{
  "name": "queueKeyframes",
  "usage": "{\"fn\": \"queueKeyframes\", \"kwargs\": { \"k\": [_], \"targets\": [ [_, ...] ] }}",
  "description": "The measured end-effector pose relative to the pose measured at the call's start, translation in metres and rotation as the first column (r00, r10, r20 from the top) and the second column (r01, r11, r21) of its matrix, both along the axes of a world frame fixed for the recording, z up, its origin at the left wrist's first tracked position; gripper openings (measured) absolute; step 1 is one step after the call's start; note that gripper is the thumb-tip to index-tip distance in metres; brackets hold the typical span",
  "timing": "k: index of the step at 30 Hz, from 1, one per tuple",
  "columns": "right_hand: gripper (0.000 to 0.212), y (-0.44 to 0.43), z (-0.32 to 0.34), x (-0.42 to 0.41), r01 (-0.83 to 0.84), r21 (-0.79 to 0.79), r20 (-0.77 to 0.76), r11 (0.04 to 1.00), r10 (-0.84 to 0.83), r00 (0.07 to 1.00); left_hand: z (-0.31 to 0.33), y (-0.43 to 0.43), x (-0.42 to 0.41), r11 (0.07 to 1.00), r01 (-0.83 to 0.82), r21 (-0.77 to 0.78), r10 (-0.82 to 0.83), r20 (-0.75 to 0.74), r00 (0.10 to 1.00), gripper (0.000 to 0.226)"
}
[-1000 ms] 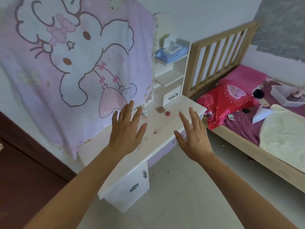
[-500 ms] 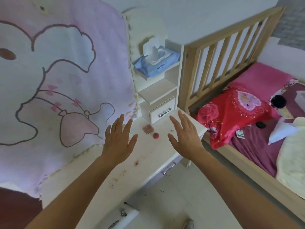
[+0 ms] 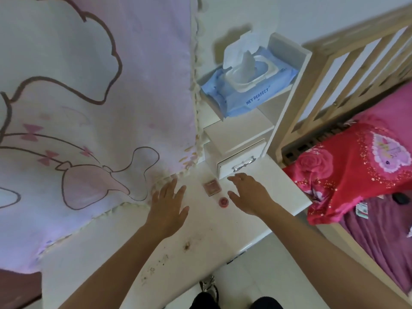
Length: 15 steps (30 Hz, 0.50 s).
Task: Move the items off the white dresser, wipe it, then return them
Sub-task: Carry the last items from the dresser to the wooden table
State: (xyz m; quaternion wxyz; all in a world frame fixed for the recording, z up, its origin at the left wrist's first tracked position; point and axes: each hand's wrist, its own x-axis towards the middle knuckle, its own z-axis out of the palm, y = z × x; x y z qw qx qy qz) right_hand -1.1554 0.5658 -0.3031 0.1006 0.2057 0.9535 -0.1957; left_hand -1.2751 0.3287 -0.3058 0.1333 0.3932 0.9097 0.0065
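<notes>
A pink cartoon blanket (image 3: 89, 103) fills the left of your view, its fringed hem lying on the back of the white surface (image 3: 225, 239). On your right stands a bed (image 3: 330, 70) with a wooden rail and a red quilt (image 3: 347, 175). The surface runs from bottom left up to that rail, speckled with brown stains near your left forearm. At its far end rises a small shelf unit (image 3: 287, 103), with a drawer (image 3: 227, 169) at the bottom and a blue wipes pack (image 3: 263, 94) on top (lid flipped open, one wipe sticking up).

Your left hand (image 3: 168, 208) is over the surface palm down, fingers straight and spread, tips at the blanket hem, holding nothing. Your right hand (image 3: 249, 195) is just in front of the drawer, fingers loosely extended and thumb apart, also holding nothing.

Between your hands lie a square pinkish case (image 3: 211, 187) and, nearer you, a round red lid (image 3: 223, 201) just beside your right thumb. I cannot tell whether they touch.
</notes>
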Motion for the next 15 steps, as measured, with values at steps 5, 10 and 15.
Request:
{"fn": "queueKeyframes", "kwargs": {
  "k": [5, 10, 15],
  "targets": [
    [0.055, -0.003, -0.043, -0.053, -0.041, -0.044, 0.197, 0.998, 0.049, 0.979, -0.053, 0.01, -0.051, 0.998, -0.004, -0.057, 0.01, 0.107, 0.994, 0.065],
    [0.056, -0.022, -0.095, -0.092, -0.054, -0.041, 0.239, 0.998, 0.063, 0.969, -0.101, 0.023, -0.088, 0.997, 0.01, -0.081, 0.002, 0.15, 0.989, 0.069],
    [0.062, -0.038, -0.138, -0.099, -0.051, 0.024, 0.268, 0.998, 0.042, 0.962, -0.131, 0.026, -0.103, 1.0, -0.014, -0.028, 0.02, 0.235, 0.972, 0.064]
  ]
}}
